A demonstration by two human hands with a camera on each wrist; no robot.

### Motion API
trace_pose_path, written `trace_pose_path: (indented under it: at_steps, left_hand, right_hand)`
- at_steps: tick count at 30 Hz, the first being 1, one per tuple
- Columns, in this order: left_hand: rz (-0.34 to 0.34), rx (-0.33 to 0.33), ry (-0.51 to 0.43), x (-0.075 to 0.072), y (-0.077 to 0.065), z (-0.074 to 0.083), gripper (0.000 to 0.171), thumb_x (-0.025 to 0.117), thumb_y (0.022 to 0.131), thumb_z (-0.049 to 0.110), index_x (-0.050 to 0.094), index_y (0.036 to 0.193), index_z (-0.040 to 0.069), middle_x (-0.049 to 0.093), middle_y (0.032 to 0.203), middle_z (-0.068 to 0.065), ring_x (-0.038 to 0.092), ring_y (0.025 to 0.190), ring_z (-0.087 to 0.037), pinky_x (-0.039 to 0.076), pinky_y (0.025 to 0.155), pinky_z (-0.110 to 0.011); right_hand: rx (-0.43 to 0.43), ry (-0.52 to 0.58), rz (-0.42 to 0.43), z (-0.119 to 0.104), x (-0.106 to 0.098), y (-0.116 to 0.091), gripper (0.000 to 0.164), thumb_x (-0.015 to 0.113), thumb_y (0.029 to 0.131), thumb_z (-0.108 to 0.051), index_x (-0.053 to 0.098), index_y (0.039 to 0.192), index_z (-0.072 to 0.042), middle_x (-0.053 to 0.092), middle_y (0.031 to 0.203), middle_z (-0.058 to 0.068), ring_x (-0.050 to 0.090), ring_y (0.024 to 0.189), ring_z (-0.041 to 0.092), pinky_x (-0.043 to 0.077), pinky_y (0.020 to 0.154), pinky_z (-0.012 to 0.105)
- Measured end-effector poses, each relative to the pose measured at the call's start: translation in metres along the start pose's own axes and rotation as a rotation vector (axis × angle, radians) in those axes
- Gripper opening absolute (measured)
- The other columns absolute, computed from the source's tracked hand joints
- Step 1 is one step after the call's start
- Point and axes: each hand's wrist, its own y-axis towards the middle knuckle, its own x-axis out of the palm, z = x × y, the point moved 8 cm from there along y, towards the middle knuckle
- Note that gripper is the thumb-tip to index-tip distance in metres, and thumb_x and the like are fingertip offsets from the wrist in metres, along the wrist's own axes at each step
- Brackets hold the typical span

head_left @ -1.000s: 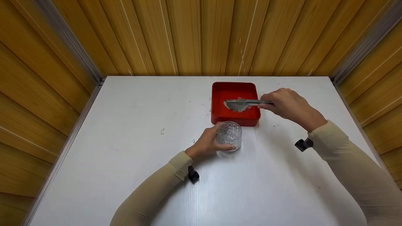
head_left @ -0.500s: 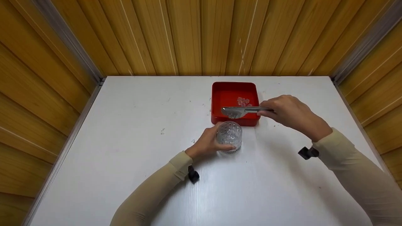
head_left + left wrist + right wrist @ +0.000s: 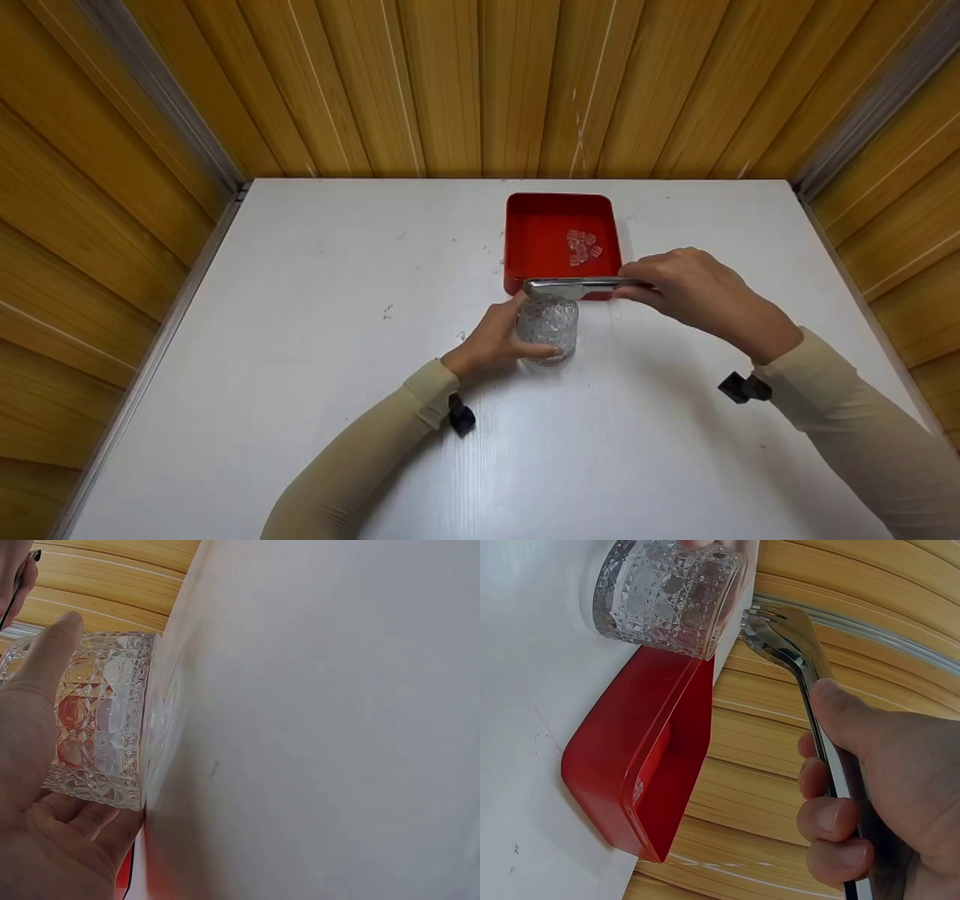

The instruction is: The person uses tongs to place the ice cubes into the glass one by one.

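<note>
A clear cut-glass tumbler (image 3: 553, 330) stands upright on the white table. My left hand (image 3: 495, 341) grips it from the left, the thumb (image 3: 51, 660) along the near side and the other fingers behind. My right hand (image 3: 690, 296) holds metal serving tongs (image 3: 589, 285), their handles squeezed between thumb and curled fingers. The tongs' head (image 3: 776, 641), pronged on one side, lies level over the tumbler's mouth. Something clear shows between its tips, mostly hidden by the metal. Behind the tumbler, several small clear ice-like pieces (image 3: 581, 246) lie in a red square box (image 3: 534, 251).
The white table (image 3: 337, 315) carries small dark specks and scratches. Yellow wood-look panels (image 3: 450, 90) wall off its back and sides, with grey metal posts (image 3: 214, 142) in the corners. A black wrist mount (image 3: 461, 416) sits under each forearm.
My right hand has brought the tongs out of the red box, toward me, to over the tumbler's mouth. The clear pieces in the box are uncovered. My left hand keeps its hold on the tumbler.
</note>
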Motion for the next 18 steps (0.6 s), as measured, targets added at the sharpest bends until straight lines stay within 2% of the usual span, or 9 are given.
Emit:
trace_pose_path:
  at_steps: [6,18]
  left_hand:
    - [-0.01,0.013,-0.027,0.0006,0.0004,0.0001,0.09,0.092,0.077,0.04,0.043,0.15,0.023,0.065,0.136,0.004,0.061,0.119,-0.01,0.047,0.106,-0.03]
    - [-0.009,0.014,-0.016,0.0,0.0003,0.0007,0.088,0.092,0.077,0.039,0.044,0.149,0.023,0.066,0.134,0.003,0.062,0.118,-0.011,0.048,0.105,-0.031]
  right_hand:
    - [0.012,0.007,-0.011,-0.0017,0.0026,-0.0002,0.017,0.081,0.09,-0.021,0.078,0.105,-0.013,0.076,0.089,-0.002,0.056,0.064,0.011,0.047,0.056,0.026]
    - [0.022,0.019,-0.026,-0.0006,0.0063,-0.0024,0.02,0.081,0.09,-0.023,0.079,0.107,-0.012,0.077,0.091,-0.001,0.057,0.065,0.012,0.049,0.055,0.025]
